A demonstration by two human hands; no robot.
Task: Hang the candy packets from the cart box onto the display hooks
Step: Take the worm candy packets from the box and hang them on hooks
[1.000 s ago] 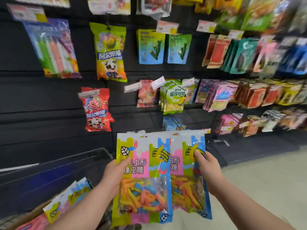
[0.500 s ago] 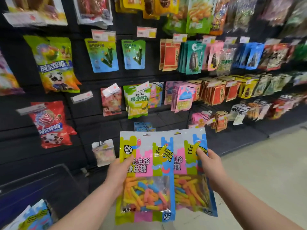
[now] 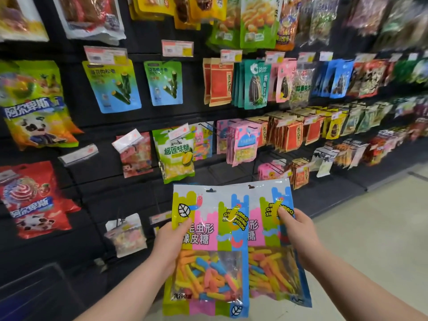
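Two overlapping packets, a front packet (image 3: pixel 208 205) and a rear packet (image 3: pixel 268 269), are held upright before the display wall (image 3: pixel 143 117).
The left hand (image 3: pixel 171 242) has its fingers (image 3: pixel 185 224) gripping the front packet's left edge. The right hand (image 3: pixel 301 237) grips the rear packet's right edge, thumb on its face. Both packets sit below a hanging green bag (image 3: pixel 176 154), not touching the wall.

Red lollipop bag (image 3: pixel 34 200) hangs below a yellow one (image 3: pixel 37 107) (far left).
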